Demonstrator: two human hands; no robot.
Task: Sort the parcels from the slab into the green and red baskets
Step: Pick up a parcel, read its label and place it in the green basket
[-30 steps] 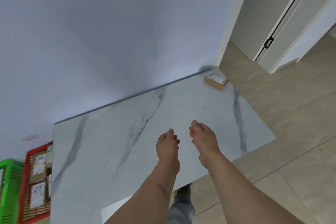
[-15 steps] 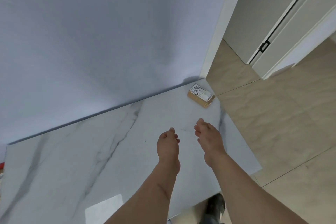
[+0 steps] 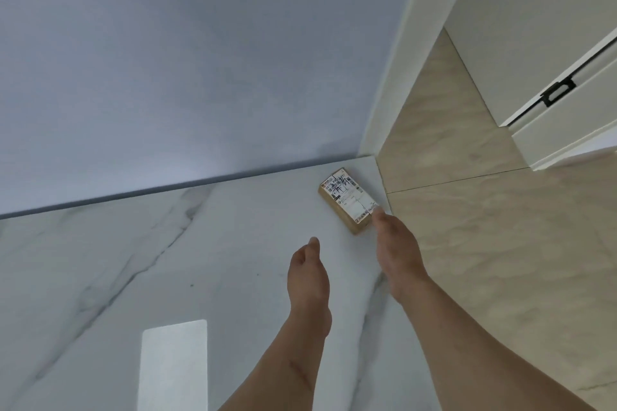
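At the far right corner of the white marble slab (image 3: 167, 260), close to where the pale blue wall (image 3: 200, 60) ends at a white door frame (image 3: 397, 77), lies a small brown cardboard parcel (image 3: 345, 212) with a white shipping label (image 3: 350, 195) on its top face. The parcel lies flat, set at a slant to the slab's edges, just beside the slab's right edge.

The right hand (image 3: 395, 250) reaches out over the slab with its fingers stretched forward; its fingertips (image 3: 378, 212) touch the near right corner of the parcel, on or at the edge of the label. The fingers are not curled round the parcel and the hand holds nothing.

The left hand (image 3: 309, 272) hovers over the slab to the left of the right hand, apart from the parcel, seen edge-on with its fingers loosely extended and nothing in it.

To the right of the slab is a beige tiled floor (image 3: 500, 243), and beyond it a white door (image 3: 551, 43) with a black handle (image 3: 556, 93). A bright rectangular reflection (image 3: 172, 364) lies on the near part of the slab.
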